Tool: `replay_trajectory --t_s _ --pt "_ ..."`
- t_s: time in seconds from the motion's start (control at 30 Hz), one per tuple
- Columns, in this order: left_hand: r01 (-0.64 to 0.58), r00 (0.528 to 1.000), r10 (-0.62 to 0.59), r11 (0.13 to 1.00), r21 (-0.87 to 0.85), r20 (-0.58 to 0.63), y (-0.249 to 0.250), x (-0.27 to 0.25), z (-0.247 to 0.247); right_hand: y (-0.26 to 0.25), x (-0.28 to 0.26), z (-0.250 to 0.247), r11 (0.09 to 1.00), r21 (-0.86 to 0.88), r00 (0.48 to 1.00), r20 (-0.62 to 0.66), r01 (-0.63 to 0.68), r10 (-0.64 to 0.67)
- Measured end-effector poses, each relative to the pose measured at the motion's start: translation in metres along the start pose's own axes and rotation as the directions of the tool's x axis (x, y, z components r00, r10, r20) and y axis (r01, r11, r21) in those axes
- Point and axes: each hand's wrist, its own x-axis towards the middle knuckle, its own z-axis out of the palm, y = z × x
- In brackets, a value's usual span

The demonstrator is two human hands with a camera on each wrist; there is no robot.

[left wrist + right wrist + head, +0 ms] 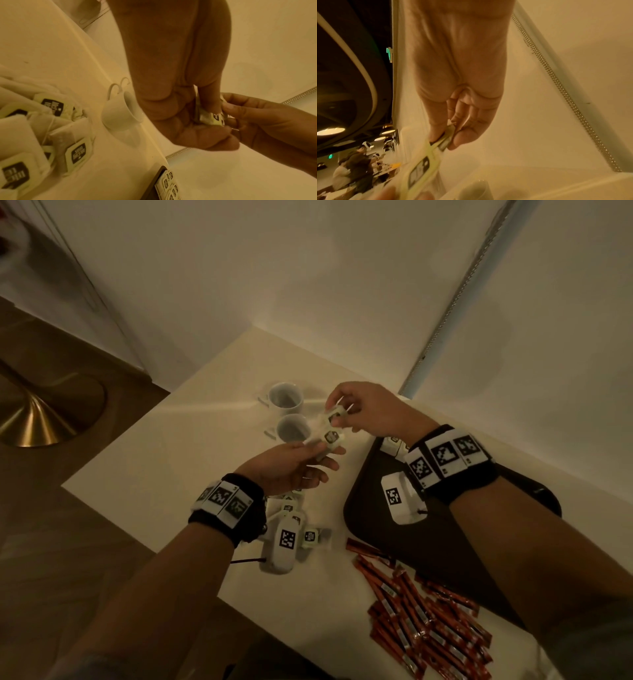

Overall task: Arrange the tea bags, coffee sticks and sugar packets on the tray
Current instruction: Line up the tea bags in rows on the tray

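We see pale yellow-green tea bags [89, 436] with black labels, red-orange coffee sticks [424, 618] with small silver patches, a black tray [370, 508], two white mugs [286, 400] with grey insides, a cream table [191, 446], and black wristbands [445, 457] carrying black-and-white square code patterns.

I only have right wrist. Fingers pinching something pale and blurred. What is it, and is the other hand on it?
Observer: Tea bags; head view shows the left hand holding the same small bunch from below, the right hand pinching its top.
Operator: Anything on the tray yet?
Observer: Yes, the dark tray has a few tea bags at its far corner.
Operator: Where's the rest of the stock?
Observer: A loose tea bag pile lies under the left wrist; the red coffee sticks lie on the table, near the tray's near edge.
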Motion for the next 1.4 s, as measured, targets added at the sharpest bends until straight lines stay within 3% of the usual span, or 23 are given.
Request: replay_trajectory --t_s 0.2,0.3,0.43,0.53,0.6,0.73,0.77,0.8,0.87,0.9,0.97,1.1,1.2,1.3,1.4 --pt "-0.018 1.0 0.02 0.994 -0.112 0.018 0.0 -0.001 -0.001 -0.009 -0.003 -0.012 0.999 0.046 0.998 -0.058 0.026 -0.023" --pt "-0.064 0.997 0.056 0.977 -0.205 -0.045 -0.002 0.002 0.0 -0.024 -0.013 -0.02 0.987 0.106 0.991 0.035 0.121 -0.126" --pt "-0.162 0.986 0.135 0.923 -0.35 -0.099 0.0 0.006 0.006 -0.029 -0.014 -0.014 0.994 0.034 0.978 0.178 0.104 -0.108" --pt "-0.142 0.989 0.12 0.92 -0.365 -0.082 0.002 0.006 0.007 -0.016 -0.008 0.003 0.993 -0.07 0.994 0.056 0.098 -0.094" --pt "-0.165 0.985 0.143 0.945 -0.282 -0.096 -0.001 0.005 0.002 -0.01 -0.007 0.01 0.995 -0.033 0.995 -0.018 0.093 -0.093" --pt "-0.239 0.954 0.169 0.927 -0.288 -0.25 -0.008 0.005 -0.014 0.001 -0.013 0.025 0.995 0.008 0.955 -0.28 0.104 -0.098" --pt "-0.264 0.941 0.174 0.914 -0.308 -0.291 -0.008 0.005 -0.017 0.007 -0.016 0.032 0.998 -0.008 0.955 -0.289 0.067 -0.067" --pt "-0.287 0.927 0.178 0.904 -0.317 -0.33 -0.008 0.004 -0.02 0.014 -0.02 0.04 0.999 -0.05 0.975 -0.22 0.013 -0.024" --pt "-0.331 0.898 0.192 0.887 -0.321 -0.396 -0.006 0.004 -0.025 0.03 -0.031 0.064 0.968 -0.24 0.988 0.112 -0.076 0.105" --pt "-0.35 0.887 0.204 0.883 -0.314 -0.414 -0.005 0.003 -0.028 0.037 -0.037 0.078 0.939 -0.336 0.946 0.271 -0.077 0.175" --pt "-0.36 0.877 0.237 0.9 -0.245 -0.419 -0.003 0.002 -0.029 0.047 -0.049 0.107 0.879 -0.476 0.874 0.415 -0.03 0.254" --pt "-0.339 0.877 0.273 0.935 -0.104 -0.396 -0.001 -0.003 -0.022 0.059 -0.062 0.143 0.805 -0.593 0.89 0.375 0.016 0.259" --pt "-0.344 0.902 0.268 0.92 -0.186 -0.339 0.002 -0.005 -0.017 0.061 -0.066 0.148 0.796 -0.6 0.918 0.353 0.075 0.18" --pt "-0.317 0.931 0.255 0.919 -0.236 -0.26 0.005 -0.008 -0.012 0.063 -0.065 0.149 0.794 -0.603 0.905 0.379 0.082 0.194" --pt "-0.3 0.939 0.24 0.921 -0.247 -0.247 0.006 -0.009 -0.011 0.06 -0.064 0.142 0.854 -0.52 0.904 0.374 0.021 0.206"
